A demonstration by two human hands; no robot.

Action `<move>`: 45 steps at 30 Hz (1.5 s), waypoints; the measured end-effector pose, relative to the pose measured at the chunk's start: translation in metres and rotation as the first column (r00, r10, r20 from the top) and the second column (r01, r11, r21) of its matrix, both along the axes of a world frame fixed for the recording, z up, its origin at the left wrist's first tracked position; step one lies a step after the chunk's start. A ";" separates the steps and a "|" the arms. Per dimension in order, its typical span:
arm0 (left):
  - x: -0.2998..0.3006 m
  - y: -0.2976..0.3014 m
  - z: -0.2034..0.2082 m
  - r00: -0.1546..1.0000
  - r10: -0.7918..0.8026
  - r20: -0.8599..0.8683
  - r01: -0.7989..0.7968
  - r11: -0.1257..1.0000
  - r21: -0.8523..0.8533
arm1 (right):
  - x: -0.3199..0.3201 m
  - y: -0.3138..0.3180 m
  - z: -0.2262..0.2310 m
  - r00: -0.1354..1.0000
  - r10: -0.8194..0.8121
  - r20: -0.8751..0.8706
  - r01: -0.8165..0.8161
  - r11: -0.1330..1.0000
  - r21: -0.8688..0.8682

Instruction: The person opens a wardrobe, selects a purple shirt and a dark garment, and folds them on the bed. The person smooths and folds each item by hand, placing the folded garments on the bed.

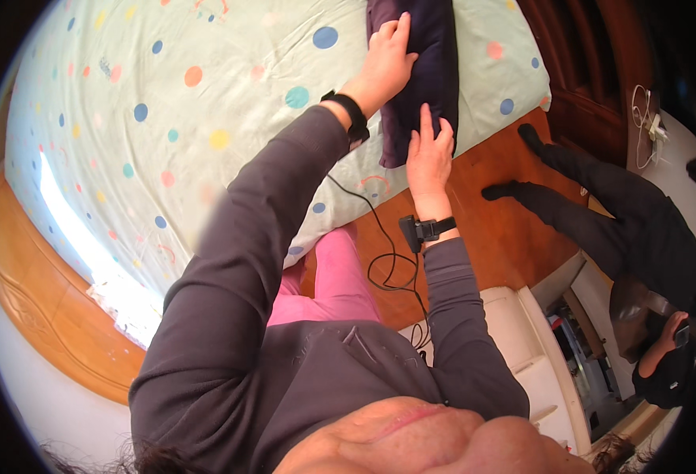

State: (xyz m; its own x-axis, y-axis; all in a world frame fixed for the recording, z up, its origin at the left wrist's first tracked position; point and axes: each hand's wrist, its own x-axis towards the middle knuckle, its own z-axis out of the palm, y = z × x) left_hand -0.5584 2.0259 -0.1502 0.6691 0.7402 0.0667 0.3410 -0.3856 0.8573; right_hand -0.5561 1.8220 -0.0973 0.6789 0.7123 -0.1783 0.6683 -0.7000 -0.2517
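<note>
A dark purple folded cloth [431,75], perhaps a garment, lies as a long narrow strip on the bed, its near end by the mattress edge. My left hand [386,67] rests on its left side, fingers stretched out toward the far end. Over the near end is my right hand [431,162], open with the fingers apart and the fingertips against the cloth. Neither hand grips anything. Black straps with small devices circle both wrists, and a thin black cable [387,261] hangs between my arms.
The bed is spread with a pale green sheet [245,79] with coloured dots. A carved wooden headboard or panel [56,300] curves along the left. To the right, a person in dark clothes [632,221] sits with legs stretched over the reddish-brown floor [506,237]. A white cable [644,126] hangs behind.
</note>
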 end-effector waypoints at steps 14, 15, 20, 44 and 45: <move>-0.312 -0.085 0.134 0.990 -0.068 -0.125 -0.054 0.632 -0.773 | -0.035 -0.191 0.093 0.794 -0.201 -0.573 0.417 0.866 0.275; -0.337 -0.096 0.150 0.989 -0.058 -0.139 -0.074 0.619 -0.782 | -0.046 -0.214 0.099 0.685 -0.257 -0.682 0.534 0.813 0.230; -0.440 -0.144 0.222 0.984 0.027 -0.177 -0.153 0.639 -0.754 | -0.122 -0.311 0.151 0.416 -0.369 -0.831 0.781 0.613 0.119; -0.388 -0.362 0.392 0.896 -0.403 0.184 0.437 0.728 -0.529 | -0.281 -0.605 0.345 0.532 -0.254 -0.808 0.845 0.219 0.488; -0.374 -0.376 0.394 0.891 -0.411 0.194 0.446 0.710 -0.545 | -0.272 -0.621 0.354 0.558 -0.261 -0.787 0.829 0.212 0.518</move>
